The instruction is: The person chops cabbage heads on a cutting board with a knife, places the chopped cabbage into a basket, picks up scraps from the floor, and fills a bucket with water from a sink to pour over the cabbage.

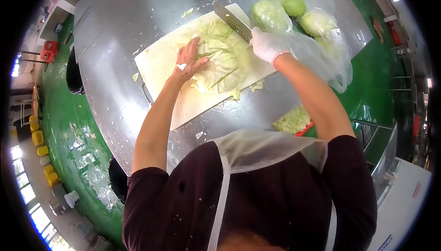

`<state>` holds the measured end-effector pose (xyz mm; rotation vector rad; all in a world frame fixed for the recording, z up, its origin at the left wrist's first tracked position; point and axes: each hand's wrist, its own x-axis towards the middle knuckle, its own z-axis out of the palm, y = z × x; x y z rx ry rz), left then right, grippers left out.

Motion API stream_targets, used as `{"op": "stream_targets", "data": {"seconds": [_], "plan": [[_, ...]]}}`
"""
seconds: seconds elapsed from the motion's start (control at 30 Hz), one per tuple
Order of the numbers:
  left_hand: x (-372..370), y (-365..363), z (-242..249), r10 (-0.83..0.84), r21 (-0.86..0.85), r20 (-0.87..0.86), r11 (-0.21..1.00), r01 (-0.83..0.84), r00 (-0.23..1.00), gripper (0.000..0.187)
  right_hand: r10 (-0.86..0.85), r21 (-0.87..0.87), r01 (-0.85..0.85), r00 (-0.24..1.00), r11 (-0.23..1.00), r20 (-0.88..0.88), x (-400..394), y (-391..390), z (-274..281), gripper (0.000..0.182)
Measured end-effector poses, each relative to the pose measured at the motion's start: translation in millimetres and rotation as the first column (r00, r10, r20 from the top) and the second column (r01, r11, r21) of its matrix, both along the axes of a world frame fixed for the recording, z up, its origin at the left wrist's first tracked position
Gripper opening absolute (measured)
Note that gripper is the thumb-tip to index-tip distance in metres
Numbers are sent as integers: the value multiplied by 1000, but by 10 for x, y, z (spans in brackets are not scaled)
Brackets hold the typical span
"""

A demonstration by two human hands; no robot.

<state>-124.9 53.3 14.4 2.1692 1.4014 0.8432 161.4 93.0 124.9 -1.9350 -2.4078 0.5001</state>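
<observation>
Pale green cut cabbage (223,60) is spread over a white cutting board (161,65). My left hand (187,60), bare with a small white patch near the wrist, has its fingers spread at the left edge of the cabbage. In a white glove, my right hand (266,45) is closed round the handle of a large knife (233,21). The blade lies over the board's upper right part, pointing up and left, just beyond the leaves. The handle is hidden in the glove.
Whole cabbages (267,16) sit in a clear plastic bag (317,62) right of the board. Chopped cabbage (293,120) in a red container is near my right forearm. All rest on a metal table (115,58); black round objects (74,74) stand by its left edge.
</observation>
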Motion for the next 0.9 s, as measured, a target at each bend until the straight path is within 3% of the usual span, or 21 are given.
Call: {"op": "stream_targets", "data": {"seconds": [0.07, 0.2, 0.33, 0.43, 0.53, 0.63, 0.73, 0.9], "plan": [[31, -21, 75, -86, -121, -114, 990, 72, 990, 110, 9, 10, -10, 997, 1000, 73, 79, -16, -62, 25], [148, -438, 252, -130, -55, -269, 991, 119, 954, 135, -50, -42, 53, 997, 998, 62, 31, -276, 220, 26], [427, -755, 215, 93, 39, -275, 996, -85, 957, 126, 35, 2, -35, 999, 999, 2, 117, -687, 236, 28], [691, -847, 249, 285, -11, -271, 954, -299, 919, 119, 61, -130, -53, 996, 990, 64, 146, -827, 296, 28], [845, -764, 297, 444, -80, -278, 873, -481, 852, 117, 193, 310, -165, 979, 936, -60, 157, -752, 269, 26], [866, -718, 299, 500, -107, -256, 836, -538, 827, 119, 46, 27, -44, 996, 999, -72, -89, -679, 738, 25], [839, -744, 238, 491, -114, -220, 845, -522, 843, 120, 210, -149, -190, 969, 970, 132, -98, -552, 72, 24], [805, -756, 251, 491, -142, -217, 839, -524, 844, 120, 209, -52, -205, 975, 977, 80, -81, -419, 217, 23]]}}
